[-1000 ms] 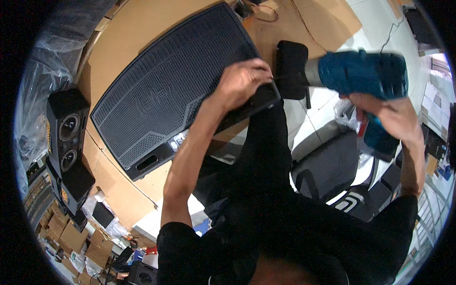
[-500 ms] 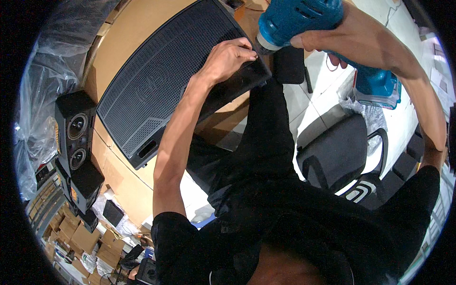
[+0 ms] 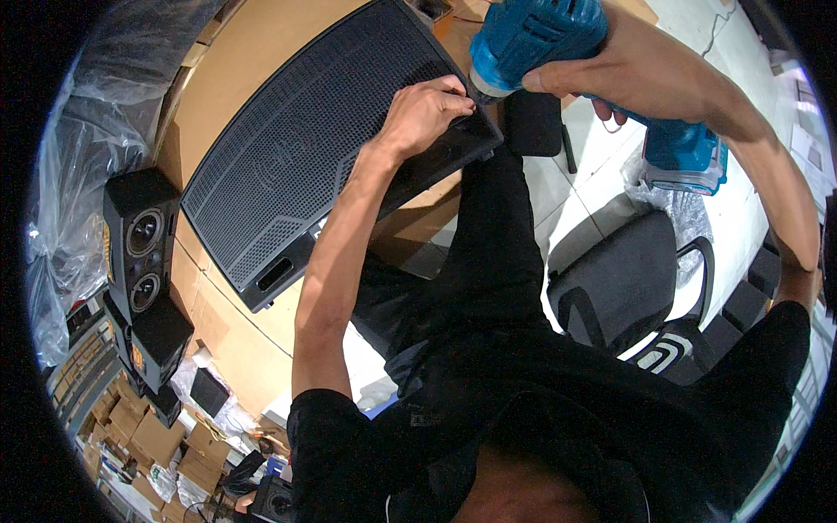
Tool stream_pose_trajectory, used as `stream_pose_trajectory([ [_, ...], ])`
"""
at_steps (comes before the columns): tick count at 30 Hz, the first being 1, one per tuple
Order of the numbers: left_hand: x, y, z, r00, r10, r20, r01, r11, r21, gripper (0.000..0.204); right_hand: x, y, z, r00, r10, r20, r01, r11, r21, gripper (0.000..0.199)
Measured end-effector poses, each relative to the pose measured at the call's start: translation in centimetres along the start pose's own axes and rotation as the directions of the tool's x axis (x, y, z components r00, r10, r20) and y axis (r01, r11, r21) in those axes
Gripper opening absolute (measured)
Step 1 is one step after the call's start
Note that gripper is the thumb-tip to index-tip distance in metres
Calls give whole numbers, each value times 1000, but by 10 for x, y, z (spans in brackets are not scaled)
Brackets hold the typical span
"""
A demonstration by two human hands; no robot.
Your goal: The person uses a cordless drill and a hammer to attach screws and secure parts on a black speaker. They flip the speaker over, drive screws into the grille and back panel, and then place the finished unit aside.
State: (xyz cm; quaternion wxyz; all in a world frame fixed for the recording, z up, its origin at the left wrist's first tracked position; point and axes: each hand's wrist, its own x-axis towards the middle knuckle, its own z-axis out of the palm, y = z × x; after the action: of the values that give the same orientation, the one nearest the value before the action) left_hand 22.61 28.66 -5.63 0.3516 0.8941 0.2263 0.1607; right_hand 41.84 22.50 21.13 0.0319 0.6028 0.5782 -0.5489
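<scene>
A large black speaker cabinet (image 3: 323, 148) with a perforated grille lies on a cardboard-coloured work surface (image 3: 231, 301). My left hand (image 3: 425, 112) rests near the cabinet's right end, thumb and fingers pinched together; whatever is between the fingertips is too small to make out. In my right hand (image 3: 602, 83) is a blue cordless drill (image 3: 536, 44), gripped by its handle. The drill's nose points down at the cabinet's right edge, close to my left fingertips. Whether its tip touches the cabinet, I cannot tell.
A black office chair (image 3: 615, 279) stands on the white tiled floor to the right. On the left are smaller two-cone speakers (image 3: 144, 235) and clear plastic sheeting (image 3: 87, 174). Several cardboard boxes (image 3: 157, 431) lie at the lower left. Part of another person shows near there.
The drill in my right hand has shifted slightly left and up, its nose nearer my left fingertips. My left hand stays pinched at the cabinet's edge. The whole view has moved a little.
</scene>
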Motion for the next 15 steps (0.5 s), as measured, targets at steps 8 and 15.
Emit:
stream_pose_trajectory([
  [8,-4,2,0,999,18,-35,-17,999,31,14,-1,-7,12,994,-38,-102,26,993,-114,33],
  [15,-15,5,-8,931,-135,-339,188,974,129,20,20,32,41,898,-12,-440,-58,987,-147,45],
])
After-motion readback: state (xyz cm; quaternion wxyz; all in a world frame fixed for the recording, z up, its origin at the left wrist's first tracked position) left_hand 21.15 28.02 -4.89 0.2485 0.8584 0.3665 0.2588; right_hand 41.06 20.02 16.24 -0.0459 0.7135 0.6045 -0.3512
